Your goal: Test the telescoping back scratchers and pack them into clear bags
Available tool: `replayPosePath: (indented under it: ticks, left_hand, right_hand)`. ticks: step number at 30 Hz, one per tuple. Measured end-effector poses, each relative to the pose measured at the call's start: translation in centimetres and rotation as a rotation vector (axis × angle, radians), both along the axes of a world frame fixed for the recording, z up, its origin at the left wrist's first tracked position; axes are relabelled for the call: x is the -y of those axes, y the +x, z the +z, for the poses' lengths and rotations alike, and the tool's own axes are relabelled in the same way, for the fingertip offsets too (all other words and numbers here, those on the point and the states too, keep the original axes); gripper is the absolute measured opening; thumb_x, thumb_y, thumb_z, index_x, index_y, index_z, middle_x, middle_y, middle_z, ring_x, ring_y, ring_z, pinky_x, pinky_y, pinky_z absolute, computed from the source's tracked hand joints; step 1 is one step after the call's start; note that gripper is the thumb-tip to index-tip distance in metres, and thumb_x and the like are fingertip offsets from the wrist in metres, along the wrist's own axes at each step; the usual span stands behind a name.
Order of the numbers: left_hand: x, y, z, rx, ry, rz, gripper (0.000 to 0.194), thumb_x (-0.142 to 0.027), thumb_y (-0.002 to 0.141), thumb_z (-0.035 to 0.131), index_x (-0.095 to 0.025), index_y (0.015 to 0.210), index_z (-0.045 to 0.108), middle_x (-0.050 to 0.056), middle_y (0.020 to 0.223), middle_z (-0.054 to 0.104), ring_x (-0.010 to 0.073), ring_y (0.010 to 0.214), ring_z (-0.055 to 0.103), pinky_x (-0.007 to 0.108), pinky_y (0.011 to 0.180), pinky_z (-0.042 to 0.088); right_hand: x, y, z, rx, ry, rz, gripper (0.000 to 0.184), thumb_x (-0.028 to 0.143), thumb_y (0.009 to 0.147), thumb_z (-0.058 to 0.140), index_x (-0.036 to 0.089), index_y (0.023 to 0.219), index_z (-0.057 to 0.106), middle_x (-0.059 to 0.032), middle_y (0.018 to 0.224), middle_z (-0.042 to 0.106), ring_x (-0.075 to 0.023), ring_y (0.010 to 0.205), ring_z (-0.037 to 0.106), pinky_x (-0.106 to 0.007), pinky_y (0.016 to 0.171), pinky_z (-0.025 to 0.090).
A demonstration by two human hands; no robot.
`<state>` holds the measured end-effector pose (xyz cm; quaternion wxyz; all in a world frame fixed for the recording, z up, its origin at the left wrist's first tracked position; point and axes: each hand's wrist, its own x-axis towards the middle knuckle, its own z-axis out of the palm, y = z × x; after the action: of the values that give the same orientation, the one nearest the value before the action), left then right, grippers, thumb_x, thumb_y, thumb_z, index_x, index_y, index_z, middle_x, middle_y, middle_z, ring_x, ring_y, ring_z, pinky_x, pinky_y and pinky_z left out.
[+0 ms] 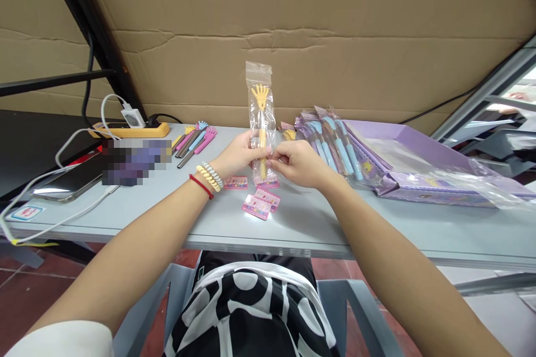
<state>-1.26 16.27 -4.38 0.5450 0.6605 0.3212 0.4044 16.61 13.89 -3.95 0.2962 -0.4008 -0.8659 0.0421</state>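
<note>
Head: stick [262, 135] partly behind left fingers [257, 154]

Room nearside of right hand [298, 163], beside pink cards [256, 207]; farther right, obstacles: purple box [435, 194] and, apparently, plastic film [488, 188]

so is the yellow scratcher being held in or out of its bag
In: the clear bag surrounds the yellow scratcher, extending above its top.

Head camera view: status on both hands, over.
Left hand gripping bagged yellow hand-shaped stick, upright. Right hand near its lower end. Pink cards on table nearby; nothing seen blocking.
</note>
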Motion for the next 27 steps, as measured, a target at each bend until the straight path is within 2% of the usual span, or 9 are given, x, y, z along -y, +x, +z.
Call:
replayPosePath:
  ticks: [3, 7, 14, 16, 20, 23, 27]
  left_hand:
    - [-0.1, -0.3, -0.1, 0.015, -0.024, -0.073, 0.051, -0.02, 0.063, 0.079, -0.018, 0.107, 0.053, 0.002, 0.079, 0.064, 0.015, 0.068, 0.063, 0.026, 0.059, 0.048]
    - [-0.3, -0.5, -0.2, 0.059, -0.094, -0.184, 0.064, -0.013, 0.058, 0.08, -0.018, 0.115, 0.05, 0.001, 0.081, 0.063, 0.0153, 0.076, 0.064, 0.029, 0.069, 0.051]
    - [-0.3, -0.5, -0.3, 0.101, -0.086, -0.161, 0.063, -0.009, 0.056, 0.08, -0.018, 0.111, 0.052, 0.001, 0.083, 0.063, 0.016, 0.08, 0.063, 0.03, 0.072, 0.051]
    - [-0.4, -0.5, -0.4, 0.129, -0.072, -0.173, 0.063, -0.009, 0.057, 0.079, -0.02, 0.112, 0.051, 0.001, 0.086, 0.063, 0.0168, 0.084, 0.063, 0.031, 0.073, 0.052]
    - [-0.5, -0.6, -0.5, 0.166, -0.044, -0.191, 0.062, -0.007, 0.06, 0.076, -0.021, 0.115, 0.051, 0.002, 0.094, 0.061, 0.0146, 0.085, 0.062, 0.031, 0.077, 0.053]
    - [-0.1, -0.4, -0.4, 0.182, -0.107, -0.192, 0.061, -0.007, 0.059, 0.076, -0.02, 0.113, 0.051, 0.001, 0.092, 0.061, 0.0135, 0.081, 0.062, 0.03, 0.075, 0.052]
    - [0.6, 0.1, 0.0, 0.118, -0.281, -0.208, 0.049, -0.009, 0.059, 0.077, -0.015, 0.101, 0.054, 0.002, 0.083, 0.063, 0.0148, 0.074, 0.065, 0.029, 0.07, 0.051]
  right_hand:
    - [0.0, 0.1, 0.2, -0.008, 0.003, 0.001, 0.027, 0.029, 0.08, 0.057, 0.016, 0.058, 0.048, 0.0022, 0.055, 0.046, -0.0077, 0.053, 0.035, -0.024, 0.055, 0.024]
    - [0.1, 0.2, 0.3, 0.006, -0.024, -0.009, 0.028, 0.032, 0.08, 0.058, 0.016, 0.059, 0.048, 0.002, 0.055, 0.047, -0.0079, 0.053, 0.036, -0.024, 0.054, 0.024]
    - [0.1, 0.1, 0.3, -0.022, -0.113, -0.105, 0.026, 0.035, 0.079, 0.059, 0.017, 0.063, 0.048, 0.0019, 0.057, 0.049, -0.0083, 0.053, 0.038, -0.025, 0.054, 0.026]
    - [0.2, 0.0, 0.4, -0.071, -0.172, -0.157, 0.025, 0.038, 0.079, 0.06, 0.018, 0.072, 0.048, 0.0014, 0.06, 0.053, -0.0092, 0.054, 0.042, -0.024, 0.053, 0.028]
    - [0.4, 0.0, 0.7, -0.129, -0.37, -0.221, 0.034, 0.048, 0.079, 0.061, 0.018, 0.086, 0.048, -0.0019, 0.069, 0.06, -0.0113, 0.055, 0.05, -0.024, 0.051, 0.034]
    - [0.4, 0.1, 1.1, -0.127, -0.531, -0.216, 0.033, 0.048, 0.082, 0.058, 0.017, 0.08, 0.05, -0.0033, 0.067, 0.061, -0.0105, 0.05, 0.051, -0.025, 0.048, 0.036]
    - [0.5, 0.1, 1.4, -0.105, -0.666, -0.191, 0.034, 0.039, 0.085, 0.056, 0.017, 0.061, 0.045, -0.0006, 0.051, 0.055, -0.0073, 0.041, 0.044, -0.023, 0.044, 0.034]
